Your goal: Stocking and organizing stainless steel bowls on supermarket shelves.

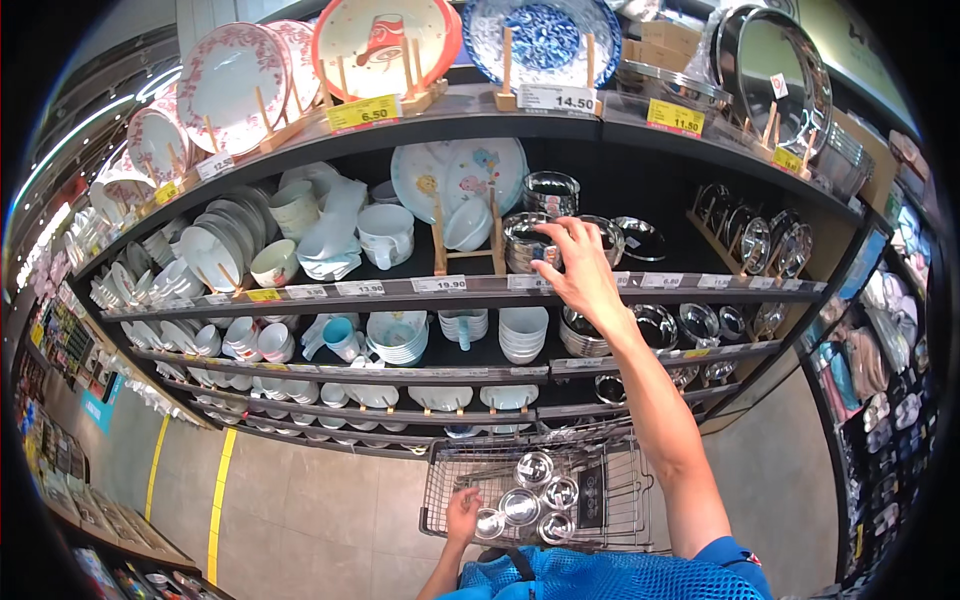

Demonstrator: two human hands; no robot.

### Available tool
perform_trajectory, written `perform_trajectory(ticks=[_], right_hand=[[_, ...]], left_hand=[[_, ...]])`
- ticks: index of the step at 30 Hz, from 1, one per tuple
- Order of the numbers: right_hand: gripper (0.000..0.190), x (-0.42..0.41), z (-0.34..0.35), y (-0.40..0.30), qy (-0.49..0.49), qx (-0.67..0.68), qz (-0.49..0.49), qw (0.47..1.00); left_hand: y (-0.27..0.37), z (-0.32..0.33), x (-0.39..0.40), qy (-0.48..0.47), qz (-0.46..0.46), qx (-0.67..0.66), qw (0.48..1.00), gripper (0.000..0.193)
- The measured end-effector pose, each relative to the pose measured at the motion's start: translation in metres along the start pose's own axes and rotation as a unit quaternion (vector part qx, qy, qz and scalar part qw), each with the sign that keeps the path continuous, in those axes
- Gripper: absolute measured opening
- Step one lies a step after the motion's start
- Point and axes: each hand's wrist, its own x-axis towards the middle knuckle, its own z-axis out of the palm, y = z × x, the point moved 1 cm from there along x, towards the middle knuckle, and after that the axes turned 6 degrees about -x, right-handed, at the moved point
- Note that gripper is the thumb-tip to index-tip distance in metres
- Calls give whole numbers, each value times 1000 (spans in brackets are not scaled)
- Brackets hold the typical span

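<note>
My right hand reaches to the second shelf, thumb and fingers apart beside a stack of stainless steel bowls. Whether the fingertips touch the rim cannot be told. Another steel bowl is partly hidden behind this hand, and a second steel stack stands further back. Below, my left hand hovers by the left side of a wire shopping cart, fingers loosely bent and nothing visible in them. Inside the cart lie several round shiny steel dishes.
Melamine-like plates, cups and bowls fill the shelf's left side. A divided plate stands on a wooden rack. Small steel plates stand in racks at right. The shelf above, with a price-tagged edge, overhangs my right hand.
</note>
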Motion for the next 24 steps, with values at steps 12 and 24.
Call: perform_trajectory(ticks=[12,24], right_hand=[[31,32,42,2,-170,-103,16,980],[24,14,28,-1,-73,-22,-18,997]], left_hand=[[1,4,-5,-32,0,6,999,26],[30,3,7,-38,31,106,993,24]])
